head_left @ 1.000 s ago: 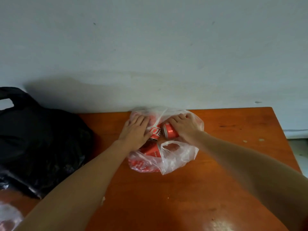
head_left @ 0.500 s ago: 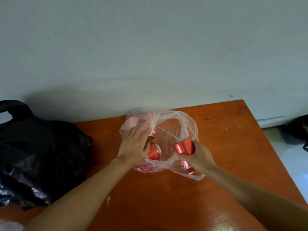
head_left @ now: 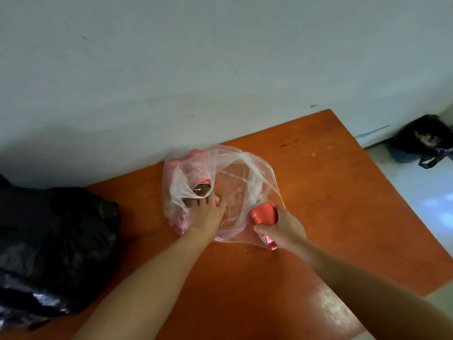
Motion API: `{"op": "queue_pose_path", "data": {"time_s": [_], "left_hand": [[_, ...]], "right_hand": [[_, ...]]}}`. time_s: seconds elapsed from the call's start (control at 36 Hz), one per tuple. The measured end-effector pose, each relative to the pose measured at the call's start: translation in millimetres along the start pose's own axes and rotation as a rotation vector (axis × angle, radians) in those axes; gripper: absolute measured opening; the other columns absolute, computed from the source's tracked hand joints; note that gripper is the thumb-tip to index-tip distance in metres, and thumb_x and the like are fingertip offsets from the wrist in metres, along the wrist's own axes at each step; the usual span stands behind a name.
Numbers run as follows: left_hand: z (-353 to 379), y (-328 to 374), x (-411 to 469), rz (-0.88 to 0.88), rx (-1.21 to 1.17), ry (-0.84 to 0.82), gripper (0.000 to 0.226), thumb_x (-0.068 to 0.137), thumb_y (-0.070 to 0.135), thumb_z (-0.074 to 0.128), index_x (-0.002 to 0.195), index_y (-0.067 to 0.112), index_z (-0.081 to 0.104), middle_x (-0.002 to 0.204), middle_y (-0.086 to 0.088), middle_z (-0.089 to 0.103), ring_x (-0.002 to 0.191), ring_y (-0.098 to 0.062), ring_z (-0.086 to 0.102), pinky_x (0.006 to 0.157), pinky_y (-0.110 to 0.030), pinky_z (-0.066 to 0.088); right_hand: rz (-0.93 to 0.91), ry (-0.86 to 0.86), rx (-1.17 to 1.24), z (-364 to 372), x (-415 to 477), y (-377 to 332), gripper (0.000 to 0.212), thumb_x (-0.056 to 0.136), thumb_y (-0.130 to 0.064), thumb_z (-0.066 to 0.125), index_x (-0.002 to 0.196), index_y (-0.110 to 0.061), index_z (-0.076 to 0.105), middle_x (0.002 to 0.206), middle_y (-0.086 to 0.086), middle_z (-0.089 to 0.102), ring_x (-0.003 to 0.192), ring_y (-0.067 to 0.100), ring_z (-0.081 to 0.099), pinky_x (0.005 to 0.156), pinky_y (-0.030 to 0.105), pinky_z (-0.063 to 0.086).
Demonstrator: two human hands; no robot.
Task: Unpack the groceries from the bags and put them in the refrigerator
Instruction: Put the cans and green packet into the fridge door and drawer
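The right hand (head_left: 282, 227) had its fingers wrapped round a red aluminium drinks can (head_left: 263, 213) at the mouth of the thin clear plastic bag (head_left: 245, 168) on the orange wooden tabletop (head_left: 331, 192). It was barely out. The left hand (head_left: 203, 217) reached among the other red cans (head_left: 202, 186) inside; whether its fingers gripped one could not be told. Early going, I judged: several cans and the bulky black plastic bag (head_left: 49, 241) were left to unpack, with no refrigerator in view.

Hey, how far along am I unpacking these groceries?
Early. Nothing looks put away yet. In hand: the right hand grips a red drink can at the clear plastic bag, and the left hand rests on cans inside. Left: those cans and the black plastic bag.
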State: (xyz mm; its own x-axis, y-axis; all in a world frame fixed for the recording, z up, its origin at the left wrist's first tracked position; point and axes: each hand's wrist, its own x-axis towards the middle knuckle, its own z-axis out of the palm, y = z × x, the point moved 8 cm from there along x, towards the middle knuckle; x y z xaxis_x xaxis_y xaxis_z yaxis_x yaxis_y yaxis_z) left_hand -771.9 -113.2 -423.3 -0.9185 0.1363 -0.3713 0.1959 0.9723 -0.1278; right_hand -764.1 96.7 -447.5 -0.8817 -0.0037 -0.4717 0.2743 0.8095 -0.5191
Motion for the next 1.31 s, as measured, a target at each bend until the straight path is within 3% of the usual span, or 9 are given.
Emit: {"op": "queue_pose_path", "data": {"time_s": [0.11, 0.25, 0.42, 0.53, 0.69, 0.75, 0.86, 1.0, 1.31], "left_hand": [[7, 7, -15, 0.121, 0.001, 0.071, 0.099, 0.077, 0.007, 0.074, 0.144, 0.017, 0.002, 0.142, -0.024, 0.035, 0.130, -0.040, 0.038, 0.107, -0.046, 0.037], [-14, 8, -34, 0.181, -0.127, 0.155, 0.083, 0.082, 0.014, 0.072, 0.147, 0.008, 0.023, 0.145, -0.017, 0.035, 0.133, -0.032, 0.038, 0.108, -0.038, 0.036], [-87, 14, -51, 0.290, -0.316, 0.401, 0.074, 0.084, 0.048, 0.067, 0.138, 0.006, 0.037, 0.132, -0.012, 0.047, 0.117, -0.028, 0.051, 0.093, -0.038, 0.051], [-142, 32, -63, 0.321, -0.356, 0.525, 0.073, 0.088, 0.048, 0.063, 0.142, 0.009, 0.031, 0.142, -0.011, 0.041, 0.129, -0.026, 0.042, 0.104, -0.041, 0.045], [-206, 84, -87, 0.365, -0.376, 0.590, 0.076, 0.090, 0.052, 0.058, 0.147, 0.018, 0.022, 0.139, -0.004, 0.039, 0.118, -0.022, 0.051, 0.091, -0.030, 0.048], [-220, 111, -98, 0.409, -0.367, 0.589, 0.077, 0.091, 0.047, 0.060, 0.149, 0.016, 0.021, 0.138, -0.004, 0.037, 0.117, -0.018, 0.051, 0.087, -0.022, 0.043], [-242, 184, -120, 0.542, -0.340, 0.596, 0.076, 0.089, 0.045, 0.063, 0.146, 0.014, 0.025, 0.131, -0.006, 0.040, 0.109, -0.020, 0.053, 0.084, -0.026, 0.049], [-254, 300, -163, 0.696, -0.260, 0.610, 0.078, 0.085, 0.047, 0.066, 0.143, 0.015, 0.026, 0.126, -0.007, 0.045, 0.106, -0.020, 0.054, 0.083, -0.032, 0.053], [-249, 581, -285, 1.060, -0.157, 0.518, 0.068, 0.079, 0.040, 0.068, 0.134, 0.015, 0.037, 0.117, -0.009, 0.047, 0.092, -0.030, 0.056, 0.072, -0.044, 0.053]], "right_hand": [[0.002, -0.012, 0.005, -2, -1, -4, 0.081, 0.058, -0.061, 0.078, 0.127, -0.029, 0.049, 0.097, -0.011, 0.060, 0.080, 0.013, 0.060, 0.065, 0.026, 0.047], [0.017, -0.029, 0.076, -15, -5, -6, 0.071, 0.060, -0.049, 0.084, 0.119, -0.023, 0.054, 0.099, -0.004, 0.067, 0.079, 0.011, 0.065, 0.071, 0.030, 0.057], [-0.017, 0.068, 0.273, -70, -31, -14, 0.075, 0.068, -0.042, 0.084, 0.130, -0.020, 0.047, 0.106, -0.004, 0.061, 0.090, 0.012, 0.063, 0.076, 0.030, 0.055], [-0.009, 0.166, 0.284, -126, -51, -8, 0.077, 0.072, -0.045, 0.081, 0.133, -0.024, 0.041, 0.113, -0.003, 0.058, 0.094, 0.015, 0.062, 0.076, 0.030, 0.056], [0.020, 0.359, 0.238, -206, -108, 31, 0.074, 0.073, -0.045, 0.080, 0.134, -0.022, 0.043, 0.108, -0.002, 0.059, 0.091, 0.016, 0.062, 0.080, 0.036, 0.056], [0.024, 0.406, 0.237, -226, -134, 53, 0.076, 0.072, -0.046, 0.080, 0.134, -0.023, 0.042, 0.107, -0.002, 0.060, 0.089, 0.016, 0.063, 0.077, 0.036, 0.057], [0.043, 0.493, 0.124, -264, -201, 104, 0.071, 0.077, -0.046, 0.075, 0.134, -0.025, 0.038, 0.105, -0.003, 0.058, 0.078, 0.009, 0.059, 0.059, 0.022, 0.045], [0.155, 0.615, -0.048, -302, -304, 191, 0.072, 0.075, -0.051, 0.073, 0.133, -0.027, 0.038, 0.114, 0.002, 0.061, 0.088, 0.017, 0.059, 0.077, 0.035, 0.054], [0.391, 0.782, -0.445, -352, -534, 407, 0.080, 0.077, -0.047, 0.065, 0.145, -0.020, 0.032, 0.130, 0.006, 0.052, 0.114, 0.027, 0.052, 0.093, 0.040, 0.040]]}}
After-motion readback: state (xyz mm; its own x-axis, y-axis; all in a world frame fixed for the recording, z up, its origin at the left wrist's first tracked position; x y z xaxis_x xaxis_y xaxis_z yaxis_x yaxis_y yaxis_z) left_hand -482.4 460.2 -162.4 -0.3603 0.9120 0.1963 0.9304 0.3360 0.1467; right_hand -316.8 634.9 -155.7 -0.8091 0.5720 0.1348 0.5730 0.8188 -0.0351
